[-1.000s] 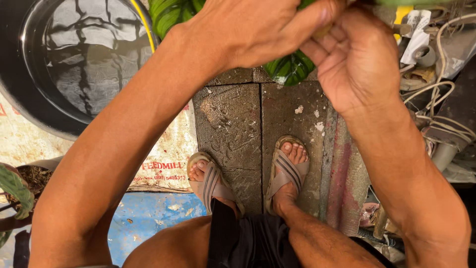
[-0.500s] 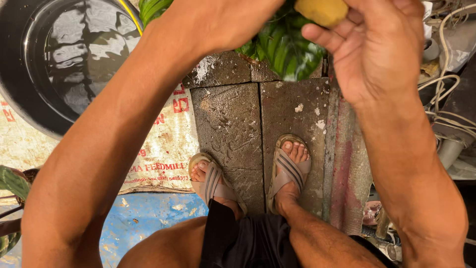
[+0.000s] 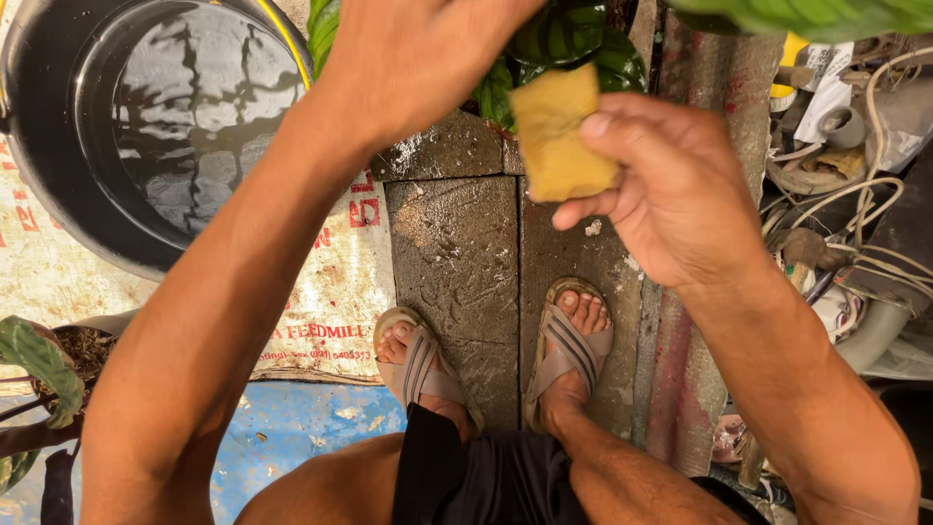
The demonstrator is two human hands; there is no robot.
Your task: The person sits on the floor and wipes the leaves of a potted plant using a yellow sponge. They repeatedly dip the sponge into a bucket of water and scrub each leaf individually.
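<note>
Sponge: a yellow sponge is pinched between thumb and fingers of the right hand, just below the potted plant's leaves.
Left hand: the left hand is raised left of the sponge, apart from it; its fingers are cut off, so their state cannot be told.
Basin: a black water basin is seen well left of the sponge.

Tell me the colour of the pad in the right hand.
Yellow: the pad in the right hand, head view.
</note>
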